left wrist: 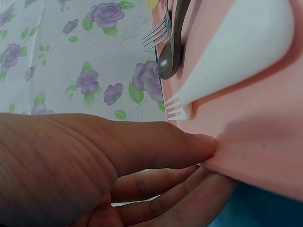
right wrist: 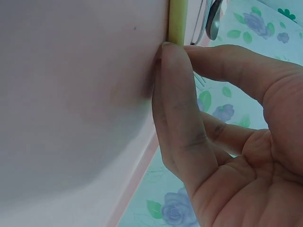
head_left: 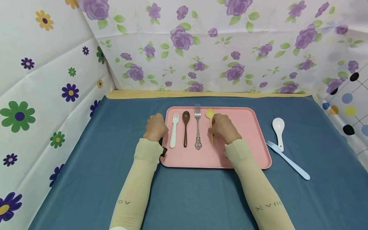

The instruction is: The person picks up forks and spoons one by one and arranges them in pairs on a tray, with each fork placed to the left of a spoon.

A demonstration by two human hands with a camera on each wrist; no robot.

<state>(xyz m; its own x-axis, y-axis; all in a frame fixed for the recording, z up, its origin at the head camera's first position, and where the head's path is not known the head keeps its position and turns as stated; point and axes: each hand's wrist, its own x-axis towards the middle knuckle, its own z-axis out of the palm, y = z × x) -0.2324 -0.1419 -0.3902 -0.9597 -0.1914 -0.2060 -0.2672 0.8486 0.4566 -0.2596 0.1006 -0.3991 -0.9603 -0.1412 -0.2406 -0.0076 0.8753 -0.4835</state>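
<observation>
A pink tray (head_left: 238,127) lies on the blue cloth, with a white fork (head_left: 173,131), a dark brown spoon (head_left: 185,127), a silver fork (head_left: 197,124) and a yellow spoon (head_left: 210,113) side by side on it. My left hand (head_left: 156,127) is at the tray's left edge; in the left wrist view the thumb (left wrist: 189,146) lies on the rim and the fingers are beneath it. My right hand (head_left: 225,127) pinches the yellow spoon's handle (right wrist: 177,23) between thumb and fingers, over the tray.
Right of the tray, a white spoon (head_left: 278,127) and a pale blue fork (head_left: 288,160) lie on the blue cloth (head_left: 195,198), their ends close together. Flowered sheets (head_left: 212,60) hang behind and to the left. A wooden strip (head_left: 161,94) runs along the back edge.
</observation>
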